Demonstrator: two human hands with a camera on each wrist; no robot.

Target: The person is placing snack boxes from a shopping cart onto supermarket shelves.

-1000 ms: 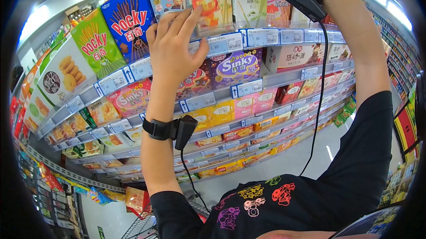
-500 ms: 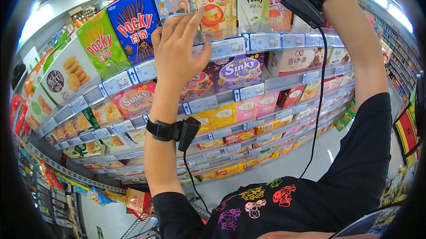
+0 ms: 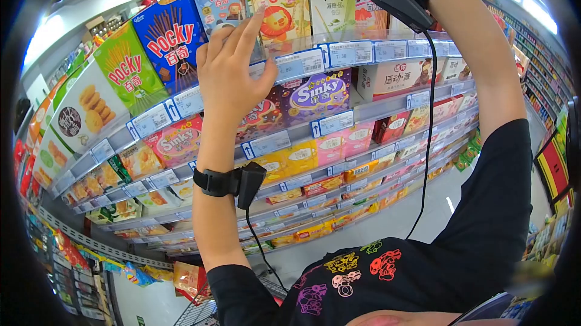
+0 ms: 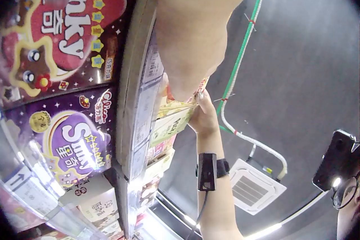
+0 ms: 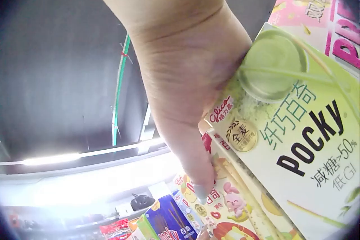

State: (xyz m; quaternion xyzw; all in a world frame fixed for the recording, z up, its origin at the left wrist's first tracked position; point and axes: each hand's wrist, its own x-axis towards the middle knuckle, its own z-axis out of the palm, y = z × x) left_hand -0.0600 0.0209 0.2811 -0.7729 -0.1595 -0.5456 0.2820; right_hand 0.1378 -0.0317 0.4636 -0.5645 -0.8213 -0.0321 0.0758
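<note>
- We should pinch the cream-and-yellow cardboard Pocky box near its top and ease it straight, sparing the pale-green cardboard box beside it.
- Our hands are apart: the right hand hooks its thumb over the box's front, other fingers hidden; the left hand is open, fingers slightly spread.
- The box stands below our right hand, up and right of our left.
</note>
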